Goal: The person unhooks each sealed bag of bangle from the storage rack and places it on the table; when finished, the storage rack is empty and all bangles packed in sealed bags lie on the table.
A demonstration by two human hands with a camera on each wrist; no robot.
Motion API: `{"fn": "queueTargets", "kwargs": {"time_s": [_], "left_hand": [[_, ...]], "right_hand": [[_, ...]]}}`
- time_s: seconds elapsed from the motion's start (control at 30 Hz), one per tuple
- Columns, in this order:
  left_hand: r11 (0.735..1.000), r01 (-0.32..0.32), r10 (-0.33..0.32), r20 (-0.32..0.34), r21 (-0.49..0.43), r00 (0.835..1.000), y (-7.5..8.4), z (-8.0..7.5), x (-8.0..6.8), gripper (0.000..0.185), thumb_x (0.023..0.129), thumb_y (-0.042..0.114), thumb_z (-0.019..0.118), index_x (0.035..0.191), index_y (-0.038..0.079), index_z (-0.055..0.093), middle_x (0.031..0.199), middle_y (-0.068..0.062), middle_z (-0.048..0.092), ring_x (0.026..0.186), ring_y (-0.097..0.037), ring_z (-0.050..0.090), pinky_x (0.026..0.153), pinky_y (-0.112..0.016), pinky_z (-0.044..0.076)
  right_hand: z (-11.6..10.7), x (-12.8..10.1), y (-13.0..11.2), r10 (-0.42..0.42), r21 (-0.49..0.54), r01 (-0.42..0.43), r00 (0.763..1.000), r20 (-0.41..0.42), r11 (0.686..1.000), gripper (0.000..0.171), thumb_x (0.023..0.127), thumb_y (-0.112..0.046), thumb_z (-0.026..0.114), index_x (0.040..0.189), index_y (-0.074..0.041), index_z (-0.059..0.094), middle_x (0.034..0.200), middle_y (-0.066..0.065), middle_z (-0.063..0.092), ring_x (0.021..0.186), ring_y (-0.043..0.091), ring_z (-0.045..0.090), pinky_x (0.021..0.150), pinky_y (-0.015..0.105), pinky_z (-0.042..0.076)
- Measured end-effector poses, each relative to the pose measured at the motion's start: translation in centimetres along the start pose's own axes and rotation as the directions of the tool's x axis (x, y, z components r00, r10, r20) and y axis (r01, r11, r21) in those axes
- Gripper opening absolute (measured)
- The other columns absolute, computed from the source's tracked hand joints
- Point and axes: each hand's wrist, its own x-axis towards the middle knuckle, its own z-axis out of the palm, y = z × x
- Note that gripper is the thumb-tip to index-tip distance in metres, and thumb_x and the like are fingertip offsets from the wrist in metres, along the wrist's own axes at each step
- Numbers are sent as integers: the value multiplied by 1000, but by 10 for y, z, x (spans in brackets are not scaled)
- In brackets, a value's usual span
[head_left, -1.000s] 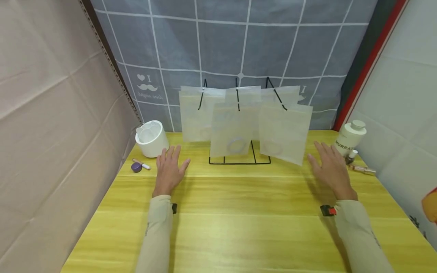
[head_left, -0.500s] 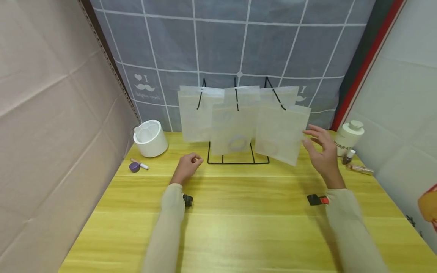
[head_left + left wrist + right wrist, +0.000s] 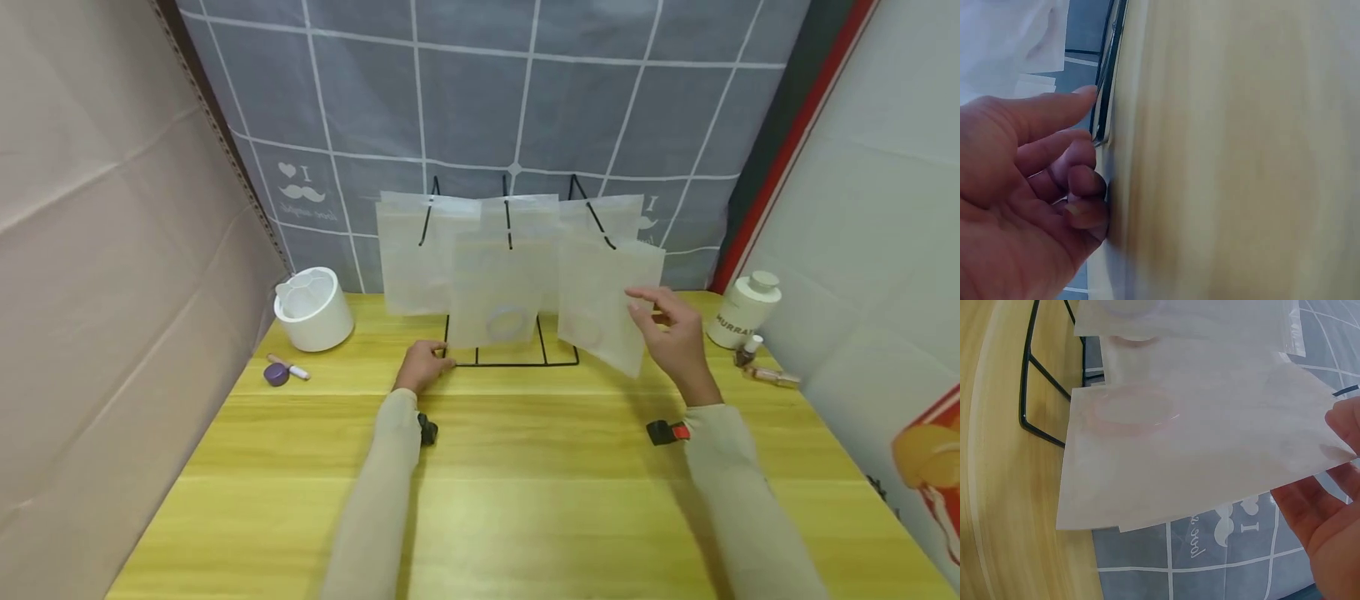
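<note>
A black wire rack (image 3: 517, 364) stands at the back of the table, with several frosted translucent bags hanging from its three hooks. A pale ring-like shape shows through the middle front bag (image 3: 491, 279). My left hand (image 3: 422, 365) is at the rack's front left base corner, where thumb and forefinger pinch the wire (image 3: 1105, 100). At the other side, my right hand (image 3: 675, 337) pinches the right edge of the right front bag (image 3: 600, 304), thumb in front and fingers behind. A pinkish ring (image 3: 1132, 415) shows inside that bag.
On the left stand a white round container (image 3: 315, 321), a purple lid (image 3: 276, 374) and a small white-tipped stick (image 3: 298, 372). To the right are a white lettered bottle (image 3: 742, 312), a tiny dark bottle (image 3: 746, 352) and a pinkish tube (image 3: 772, 377). A grey checked cloth (image 3: 480, 100) hangs behind.
Both hands have left their flat, spread pose on the table. The left went right to the rack's base corner; the right moved left and up to the right front bag's edge.
</note>
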Motion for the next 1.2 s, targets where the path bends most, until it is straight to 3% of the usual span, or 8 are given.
{"fn": "queueTargets", "kwargs": {"time_s": [0.07,0.17,0.3,0.53,0.67,0.9,1.1,1.2], "left_hand": [[1000,8,-8,-14,0,1000,1,1,0,49,94,15,73,139,3,60,143,-17,58,124,-33,58,101,-46,51],[1000,16,-17,-26,-7,1000,2,3,0,49,92,14,75,138,2,61,146,-17,55,139,-36,46,110,-50,44],[1000,23,-23,-42,-15,999,1,4,2,49,91,15,76,136,1,62,143,-17,57,139,-37,46,111,-50,43],[998,27,-30,-55,-59,998,-4,5,-1,45,91,15,77,133,3,66,140,-17,60,135,-35,51,103,-45,49],[996,36,-40,-48,-78,998,-2,5,-3,44,91,15,76,133,4,66,141,-17,59,133,-34,53,97,-42,52],[995,48,-52,-41,-83,998,-2,4,-3,45,92,16,75,135,6,65,144,-16,57,137,-34,49,102,-44,50],[995,50,-53,-30,-90,998,-2,0,-1,47,93,17,74,138,7,63,148,-17,53,139,-36,45,103,-45,49],[995,52,-54,-29,-84,998,-3,0,0,48,93,17,74,138,7,62,148,-17,52,140,-38,44,106,-48,47]], "right_hand": [[2,0,0,-2,-9,2,1000,4,1000,22,93,6,64,113,8,72,104,25,67,77,4,47,75,8,46],[4,0,1,2,-29,-2,1000,-9,1000,22,93,6,65,113,7,73,101,24,68,72,3,44,72,8,45],[7,0,3,-12,-41,10,999,-46,999,21,91,8,66,111,8,74,102,25,70,68,6,44,68,7,43],[12,2,45,0,-57,-4,997,-79,998,23,92,-1,70,114,-4,78,105,18,73,61,4,42,60,9,41],[12,3,42,-5,-61,-1,996,-91,998,23,90,4,71,112,0,77,103,21,72,57,1,37,55,10,35],[6,-3,9,-34,-67,28,996,-83,997,24,86,14,69,109,11,73,90,29,68,51,4,30,52,13,28],[-2,-8,-5,-44,-60,41,998,-52,997,26,85,15,69,110,11,73,63,19,51,51,9,31,51,15,28],[-6,-10,-8,-55,-68,53,998,-36,996,27,84,17,70,111,11,73,66,19,54,52,8,31,50,15,28]]}}
